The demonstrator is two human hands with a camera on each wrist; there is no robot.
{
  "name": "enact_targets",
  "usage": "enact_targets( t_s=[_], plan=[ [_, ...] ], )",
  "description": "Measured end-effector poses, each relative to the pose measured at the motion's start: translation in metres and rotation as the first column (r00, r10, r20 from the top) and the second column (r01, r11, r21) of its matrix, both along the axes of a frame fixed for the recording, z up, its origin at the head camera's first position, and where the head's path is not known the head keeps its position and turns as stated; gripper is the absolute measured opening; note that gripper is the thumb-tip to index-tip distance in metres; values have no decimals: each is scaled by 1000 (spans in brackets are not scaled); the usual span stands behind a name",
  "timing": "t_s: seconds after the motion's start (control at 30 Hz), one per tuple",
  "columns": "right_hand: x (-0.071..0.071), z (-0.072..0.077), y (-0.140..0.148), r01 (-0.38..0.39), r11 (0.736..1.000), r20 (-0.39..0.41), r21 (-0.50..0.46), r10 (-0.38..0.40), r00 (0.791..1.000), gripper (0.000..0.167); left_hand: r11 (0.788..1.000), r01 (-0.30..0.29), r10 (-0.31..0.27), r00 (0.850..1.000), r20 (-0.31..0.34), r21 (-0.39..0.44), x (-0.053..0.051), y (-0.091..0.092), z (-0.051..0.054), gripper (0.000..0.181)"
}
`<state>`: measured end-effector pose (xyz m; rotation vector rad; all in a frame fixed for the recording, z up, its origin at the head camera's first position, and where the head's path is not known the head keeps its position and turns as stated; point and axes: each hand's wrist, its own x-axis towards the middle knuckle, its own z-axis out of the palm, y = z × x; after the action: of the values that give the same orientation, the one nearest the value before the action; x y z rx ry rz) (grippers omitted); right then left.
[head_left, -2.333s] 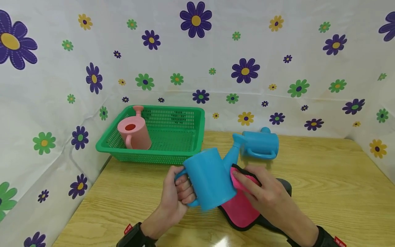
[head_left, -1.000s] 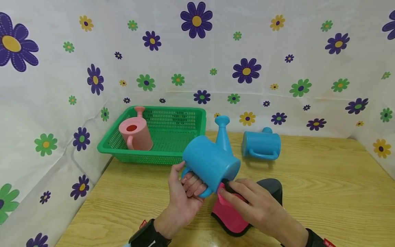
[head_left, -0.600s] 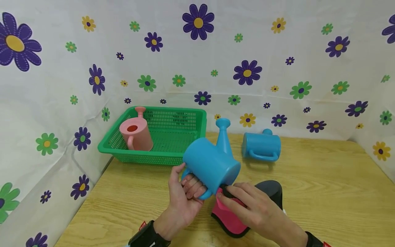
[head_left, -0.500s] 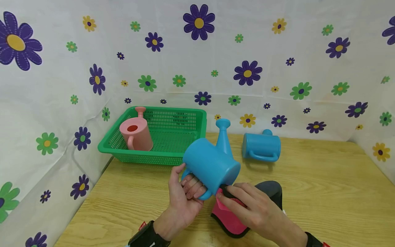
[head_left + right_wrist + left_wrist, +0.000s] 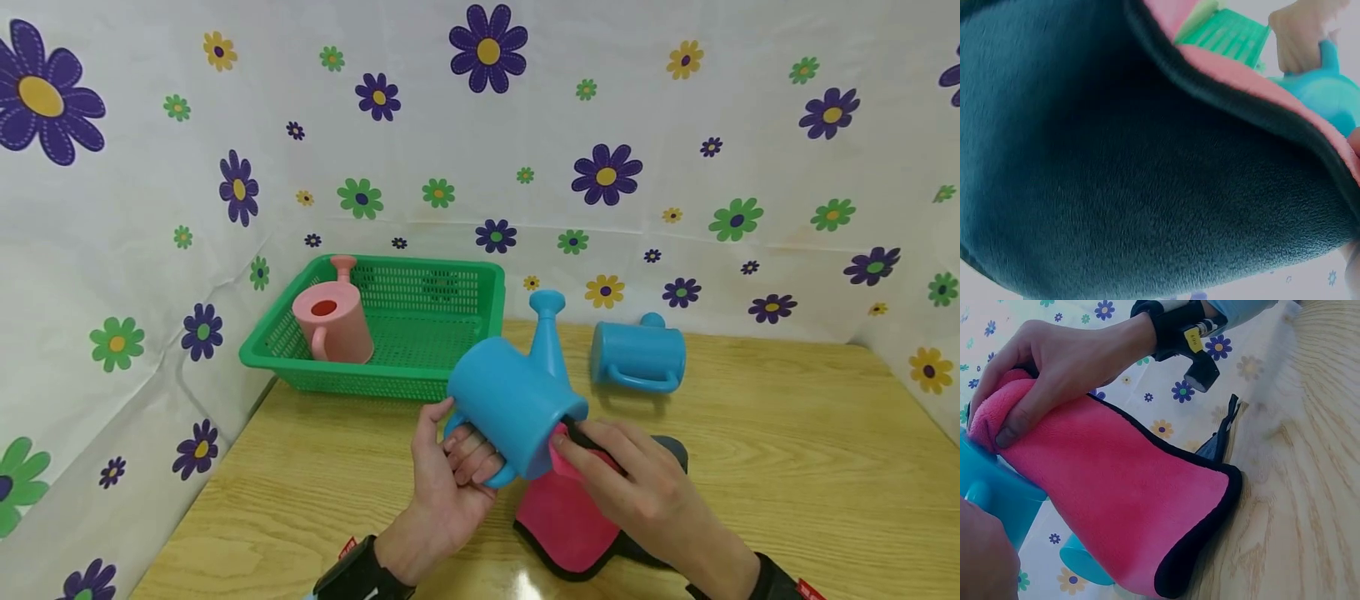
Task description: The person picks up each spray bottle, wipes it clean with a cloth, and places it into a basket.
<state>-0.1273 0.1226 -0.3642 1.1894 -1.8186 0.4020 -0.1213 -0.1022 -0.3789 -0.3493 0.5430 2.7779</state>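
Note:
In the head view my left hand (image 5: 450, 492) grips the handle of a blue watering can (image 5: 510, 400), which is tilted with its spout pointing up and away. My right hand (image 5: 645, 483) pinches a pink cloth with dark edging (image 5: 566, 521) against the can's base. The left wrist view shows the right hand (image 5: 1066, 369) bunching the top of the cloth (image 5: 1129, 487) beside the can (image 5: 1004, 487). The cloth's dark underside (image 5: 1147, 175) fills most of the right wrist view, hiding most of the right hand.
A green basket (image 5: 367, 385) at the back left holds a pink watering can (image 5: 341, 325). Another blue watering can (image 5: 641, 354) lies on its side on the wooden table (image 5: 787, 442) at the back right. A flowered sheet (image 5: 420, 142) hangs behind.
The right hand and cloth have gone from the can's side to its base, then slightly up and right along it. The held can has tilted, its base now turned more to the right.

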Motion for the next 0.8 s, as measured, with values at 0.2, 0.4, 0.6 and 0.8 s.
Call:
enact_targets(
  t_s=[0.2, 0.4, 0.6, 0.8],
  plan=[
    [-8, 3, 12, 21, 1000, 55, -5, -21, 998, 38, 1000, 3, -3, 1000, -2, 16, 0, -1, -1, 53],
    [-13, 1, 19, 28, 1000, 76, -5, -28, 997, 41, 1000, 4, -4, 1000, 10, 5, 1, -2, -1, 53],
    [-15, 1, 20, 21, 998, 95, -52, -16, 995, 41, 1000, 6, -6, 1000, 4, -2, 1, -2, -1, 53],
    [-14, 0, 21, 13, 998, 145, -57, -5, 989, 42, 1000, 4, -4, 1000, 9, 0, 2, -2, -2, 52]
  ],
)
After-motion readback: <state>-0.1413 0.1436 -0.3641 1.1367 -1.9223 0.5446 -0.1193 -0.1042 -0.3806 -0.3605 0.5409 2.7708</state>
